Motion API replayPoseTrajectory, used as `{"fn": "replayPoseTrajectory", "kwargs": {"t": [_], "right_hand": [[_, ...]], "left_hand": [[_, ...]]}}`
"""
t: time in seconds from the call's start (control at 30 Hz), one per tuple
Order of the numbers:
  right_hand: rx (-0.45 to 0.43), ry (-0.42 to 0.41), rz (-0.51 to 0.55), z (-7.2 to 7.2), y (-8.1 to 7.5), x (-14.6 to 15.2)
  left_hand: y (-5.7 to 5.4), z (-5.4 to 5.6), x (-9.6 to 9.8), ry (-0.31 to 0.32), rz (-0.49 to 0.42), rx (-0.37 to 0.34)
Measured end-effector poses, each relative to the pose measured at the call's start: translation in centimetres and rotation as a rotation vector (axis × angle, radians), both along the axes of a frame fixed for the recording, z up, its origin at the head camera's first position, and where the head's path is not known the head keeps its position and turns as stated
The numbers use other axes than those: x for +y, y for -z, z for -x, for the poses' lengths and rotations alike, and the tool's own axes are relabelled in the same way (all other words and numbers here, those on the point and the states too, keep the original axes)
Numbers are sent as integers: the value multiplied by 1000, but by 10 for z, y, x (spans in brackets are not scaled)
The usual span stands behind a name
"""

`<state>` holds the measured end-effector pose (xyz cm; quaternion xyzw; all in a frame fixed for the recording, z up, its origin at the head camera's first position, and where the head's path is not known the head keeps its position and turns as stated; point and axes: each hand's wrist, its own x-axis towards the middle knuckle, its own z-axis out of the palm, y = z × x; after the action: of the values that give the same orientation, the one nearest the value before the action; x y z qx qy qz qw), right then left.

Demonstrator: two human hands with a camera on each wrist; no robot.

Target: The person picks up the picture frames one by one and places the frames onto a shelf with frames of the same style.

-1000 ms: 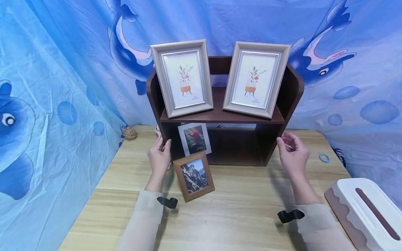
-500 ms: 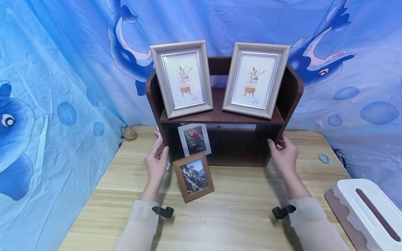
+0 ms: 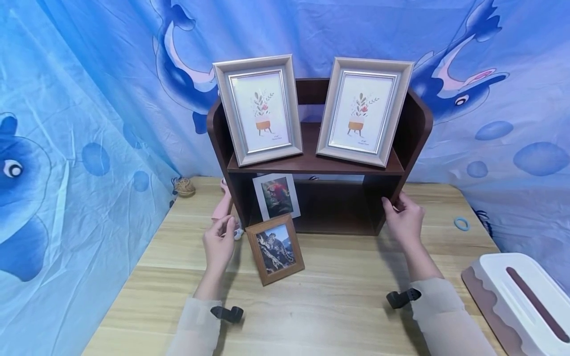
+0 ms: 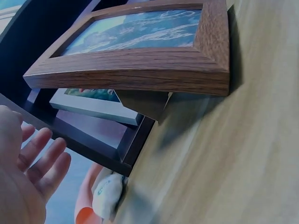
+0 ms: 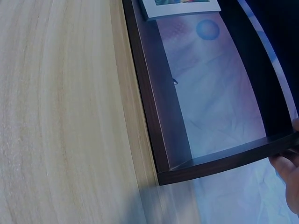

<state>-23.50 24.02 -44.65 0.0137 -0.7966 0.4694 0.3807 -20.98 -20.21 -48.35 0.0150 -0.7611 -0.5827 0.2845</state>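
A dark brown two-tier shelf (image 3: 329,210) stands on the wooden table. My right hand (image 3: 406,221) grips its right side panel, thumb at the front edge and fingers on the outer face; in the right wrist view the fingers (image 5: 285,165) sit at the panel. My left hand (image 3: 219,242) is apart from the shelf's left side, fingers loosely bent around nothing. Just right of it, a brown wooden photo frame (image 3: 297,267) with a leopard picture leans back on its stand. A white-bordered parrot picture (image 3: 291,210) stands in the lower tier. Two silver-beige frames (image 3: 296,146) (image 3: 328,143) stand on the upper tier.
Left of the shelf lie a pink object (image 3: 221,206) and a small whitish item (image 4: 107,195). A ball of twine (image 3: 183,187) sits at the back left. On the right are a blue ring (image 3: 461,224) and a white-topped tissue box (image 3: 494,269). Blue dolphin-print curtains hang behind.
My left hand has come away from the shelf's left side and drawn back toward me. The right hand has moved left onto the right panel. Shelf and frames stay in place.
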Motion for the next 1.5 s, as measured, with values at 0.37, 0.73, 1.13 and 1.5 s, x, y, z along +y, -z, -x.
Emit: {"fn": "replayPoseTrajectory", "kwargs": {"t": [0.37, 0.73, 1.13, 1.5], "right_hand": [[11, 13, -30, -1, -1, 5], [6, 24, -36, -1, 2, 3], [36, 18, -58, 1, 4, 2], [39, 5, -49, 3, 6, 1]], "left_hand": [[-31, -37, 16, 196, -1, -148], [-25, -58, 29, 224, 11, -235], [19, -52, 23, 325, 55, -343], [25, -55, 24, 361, -56, -416]]}}
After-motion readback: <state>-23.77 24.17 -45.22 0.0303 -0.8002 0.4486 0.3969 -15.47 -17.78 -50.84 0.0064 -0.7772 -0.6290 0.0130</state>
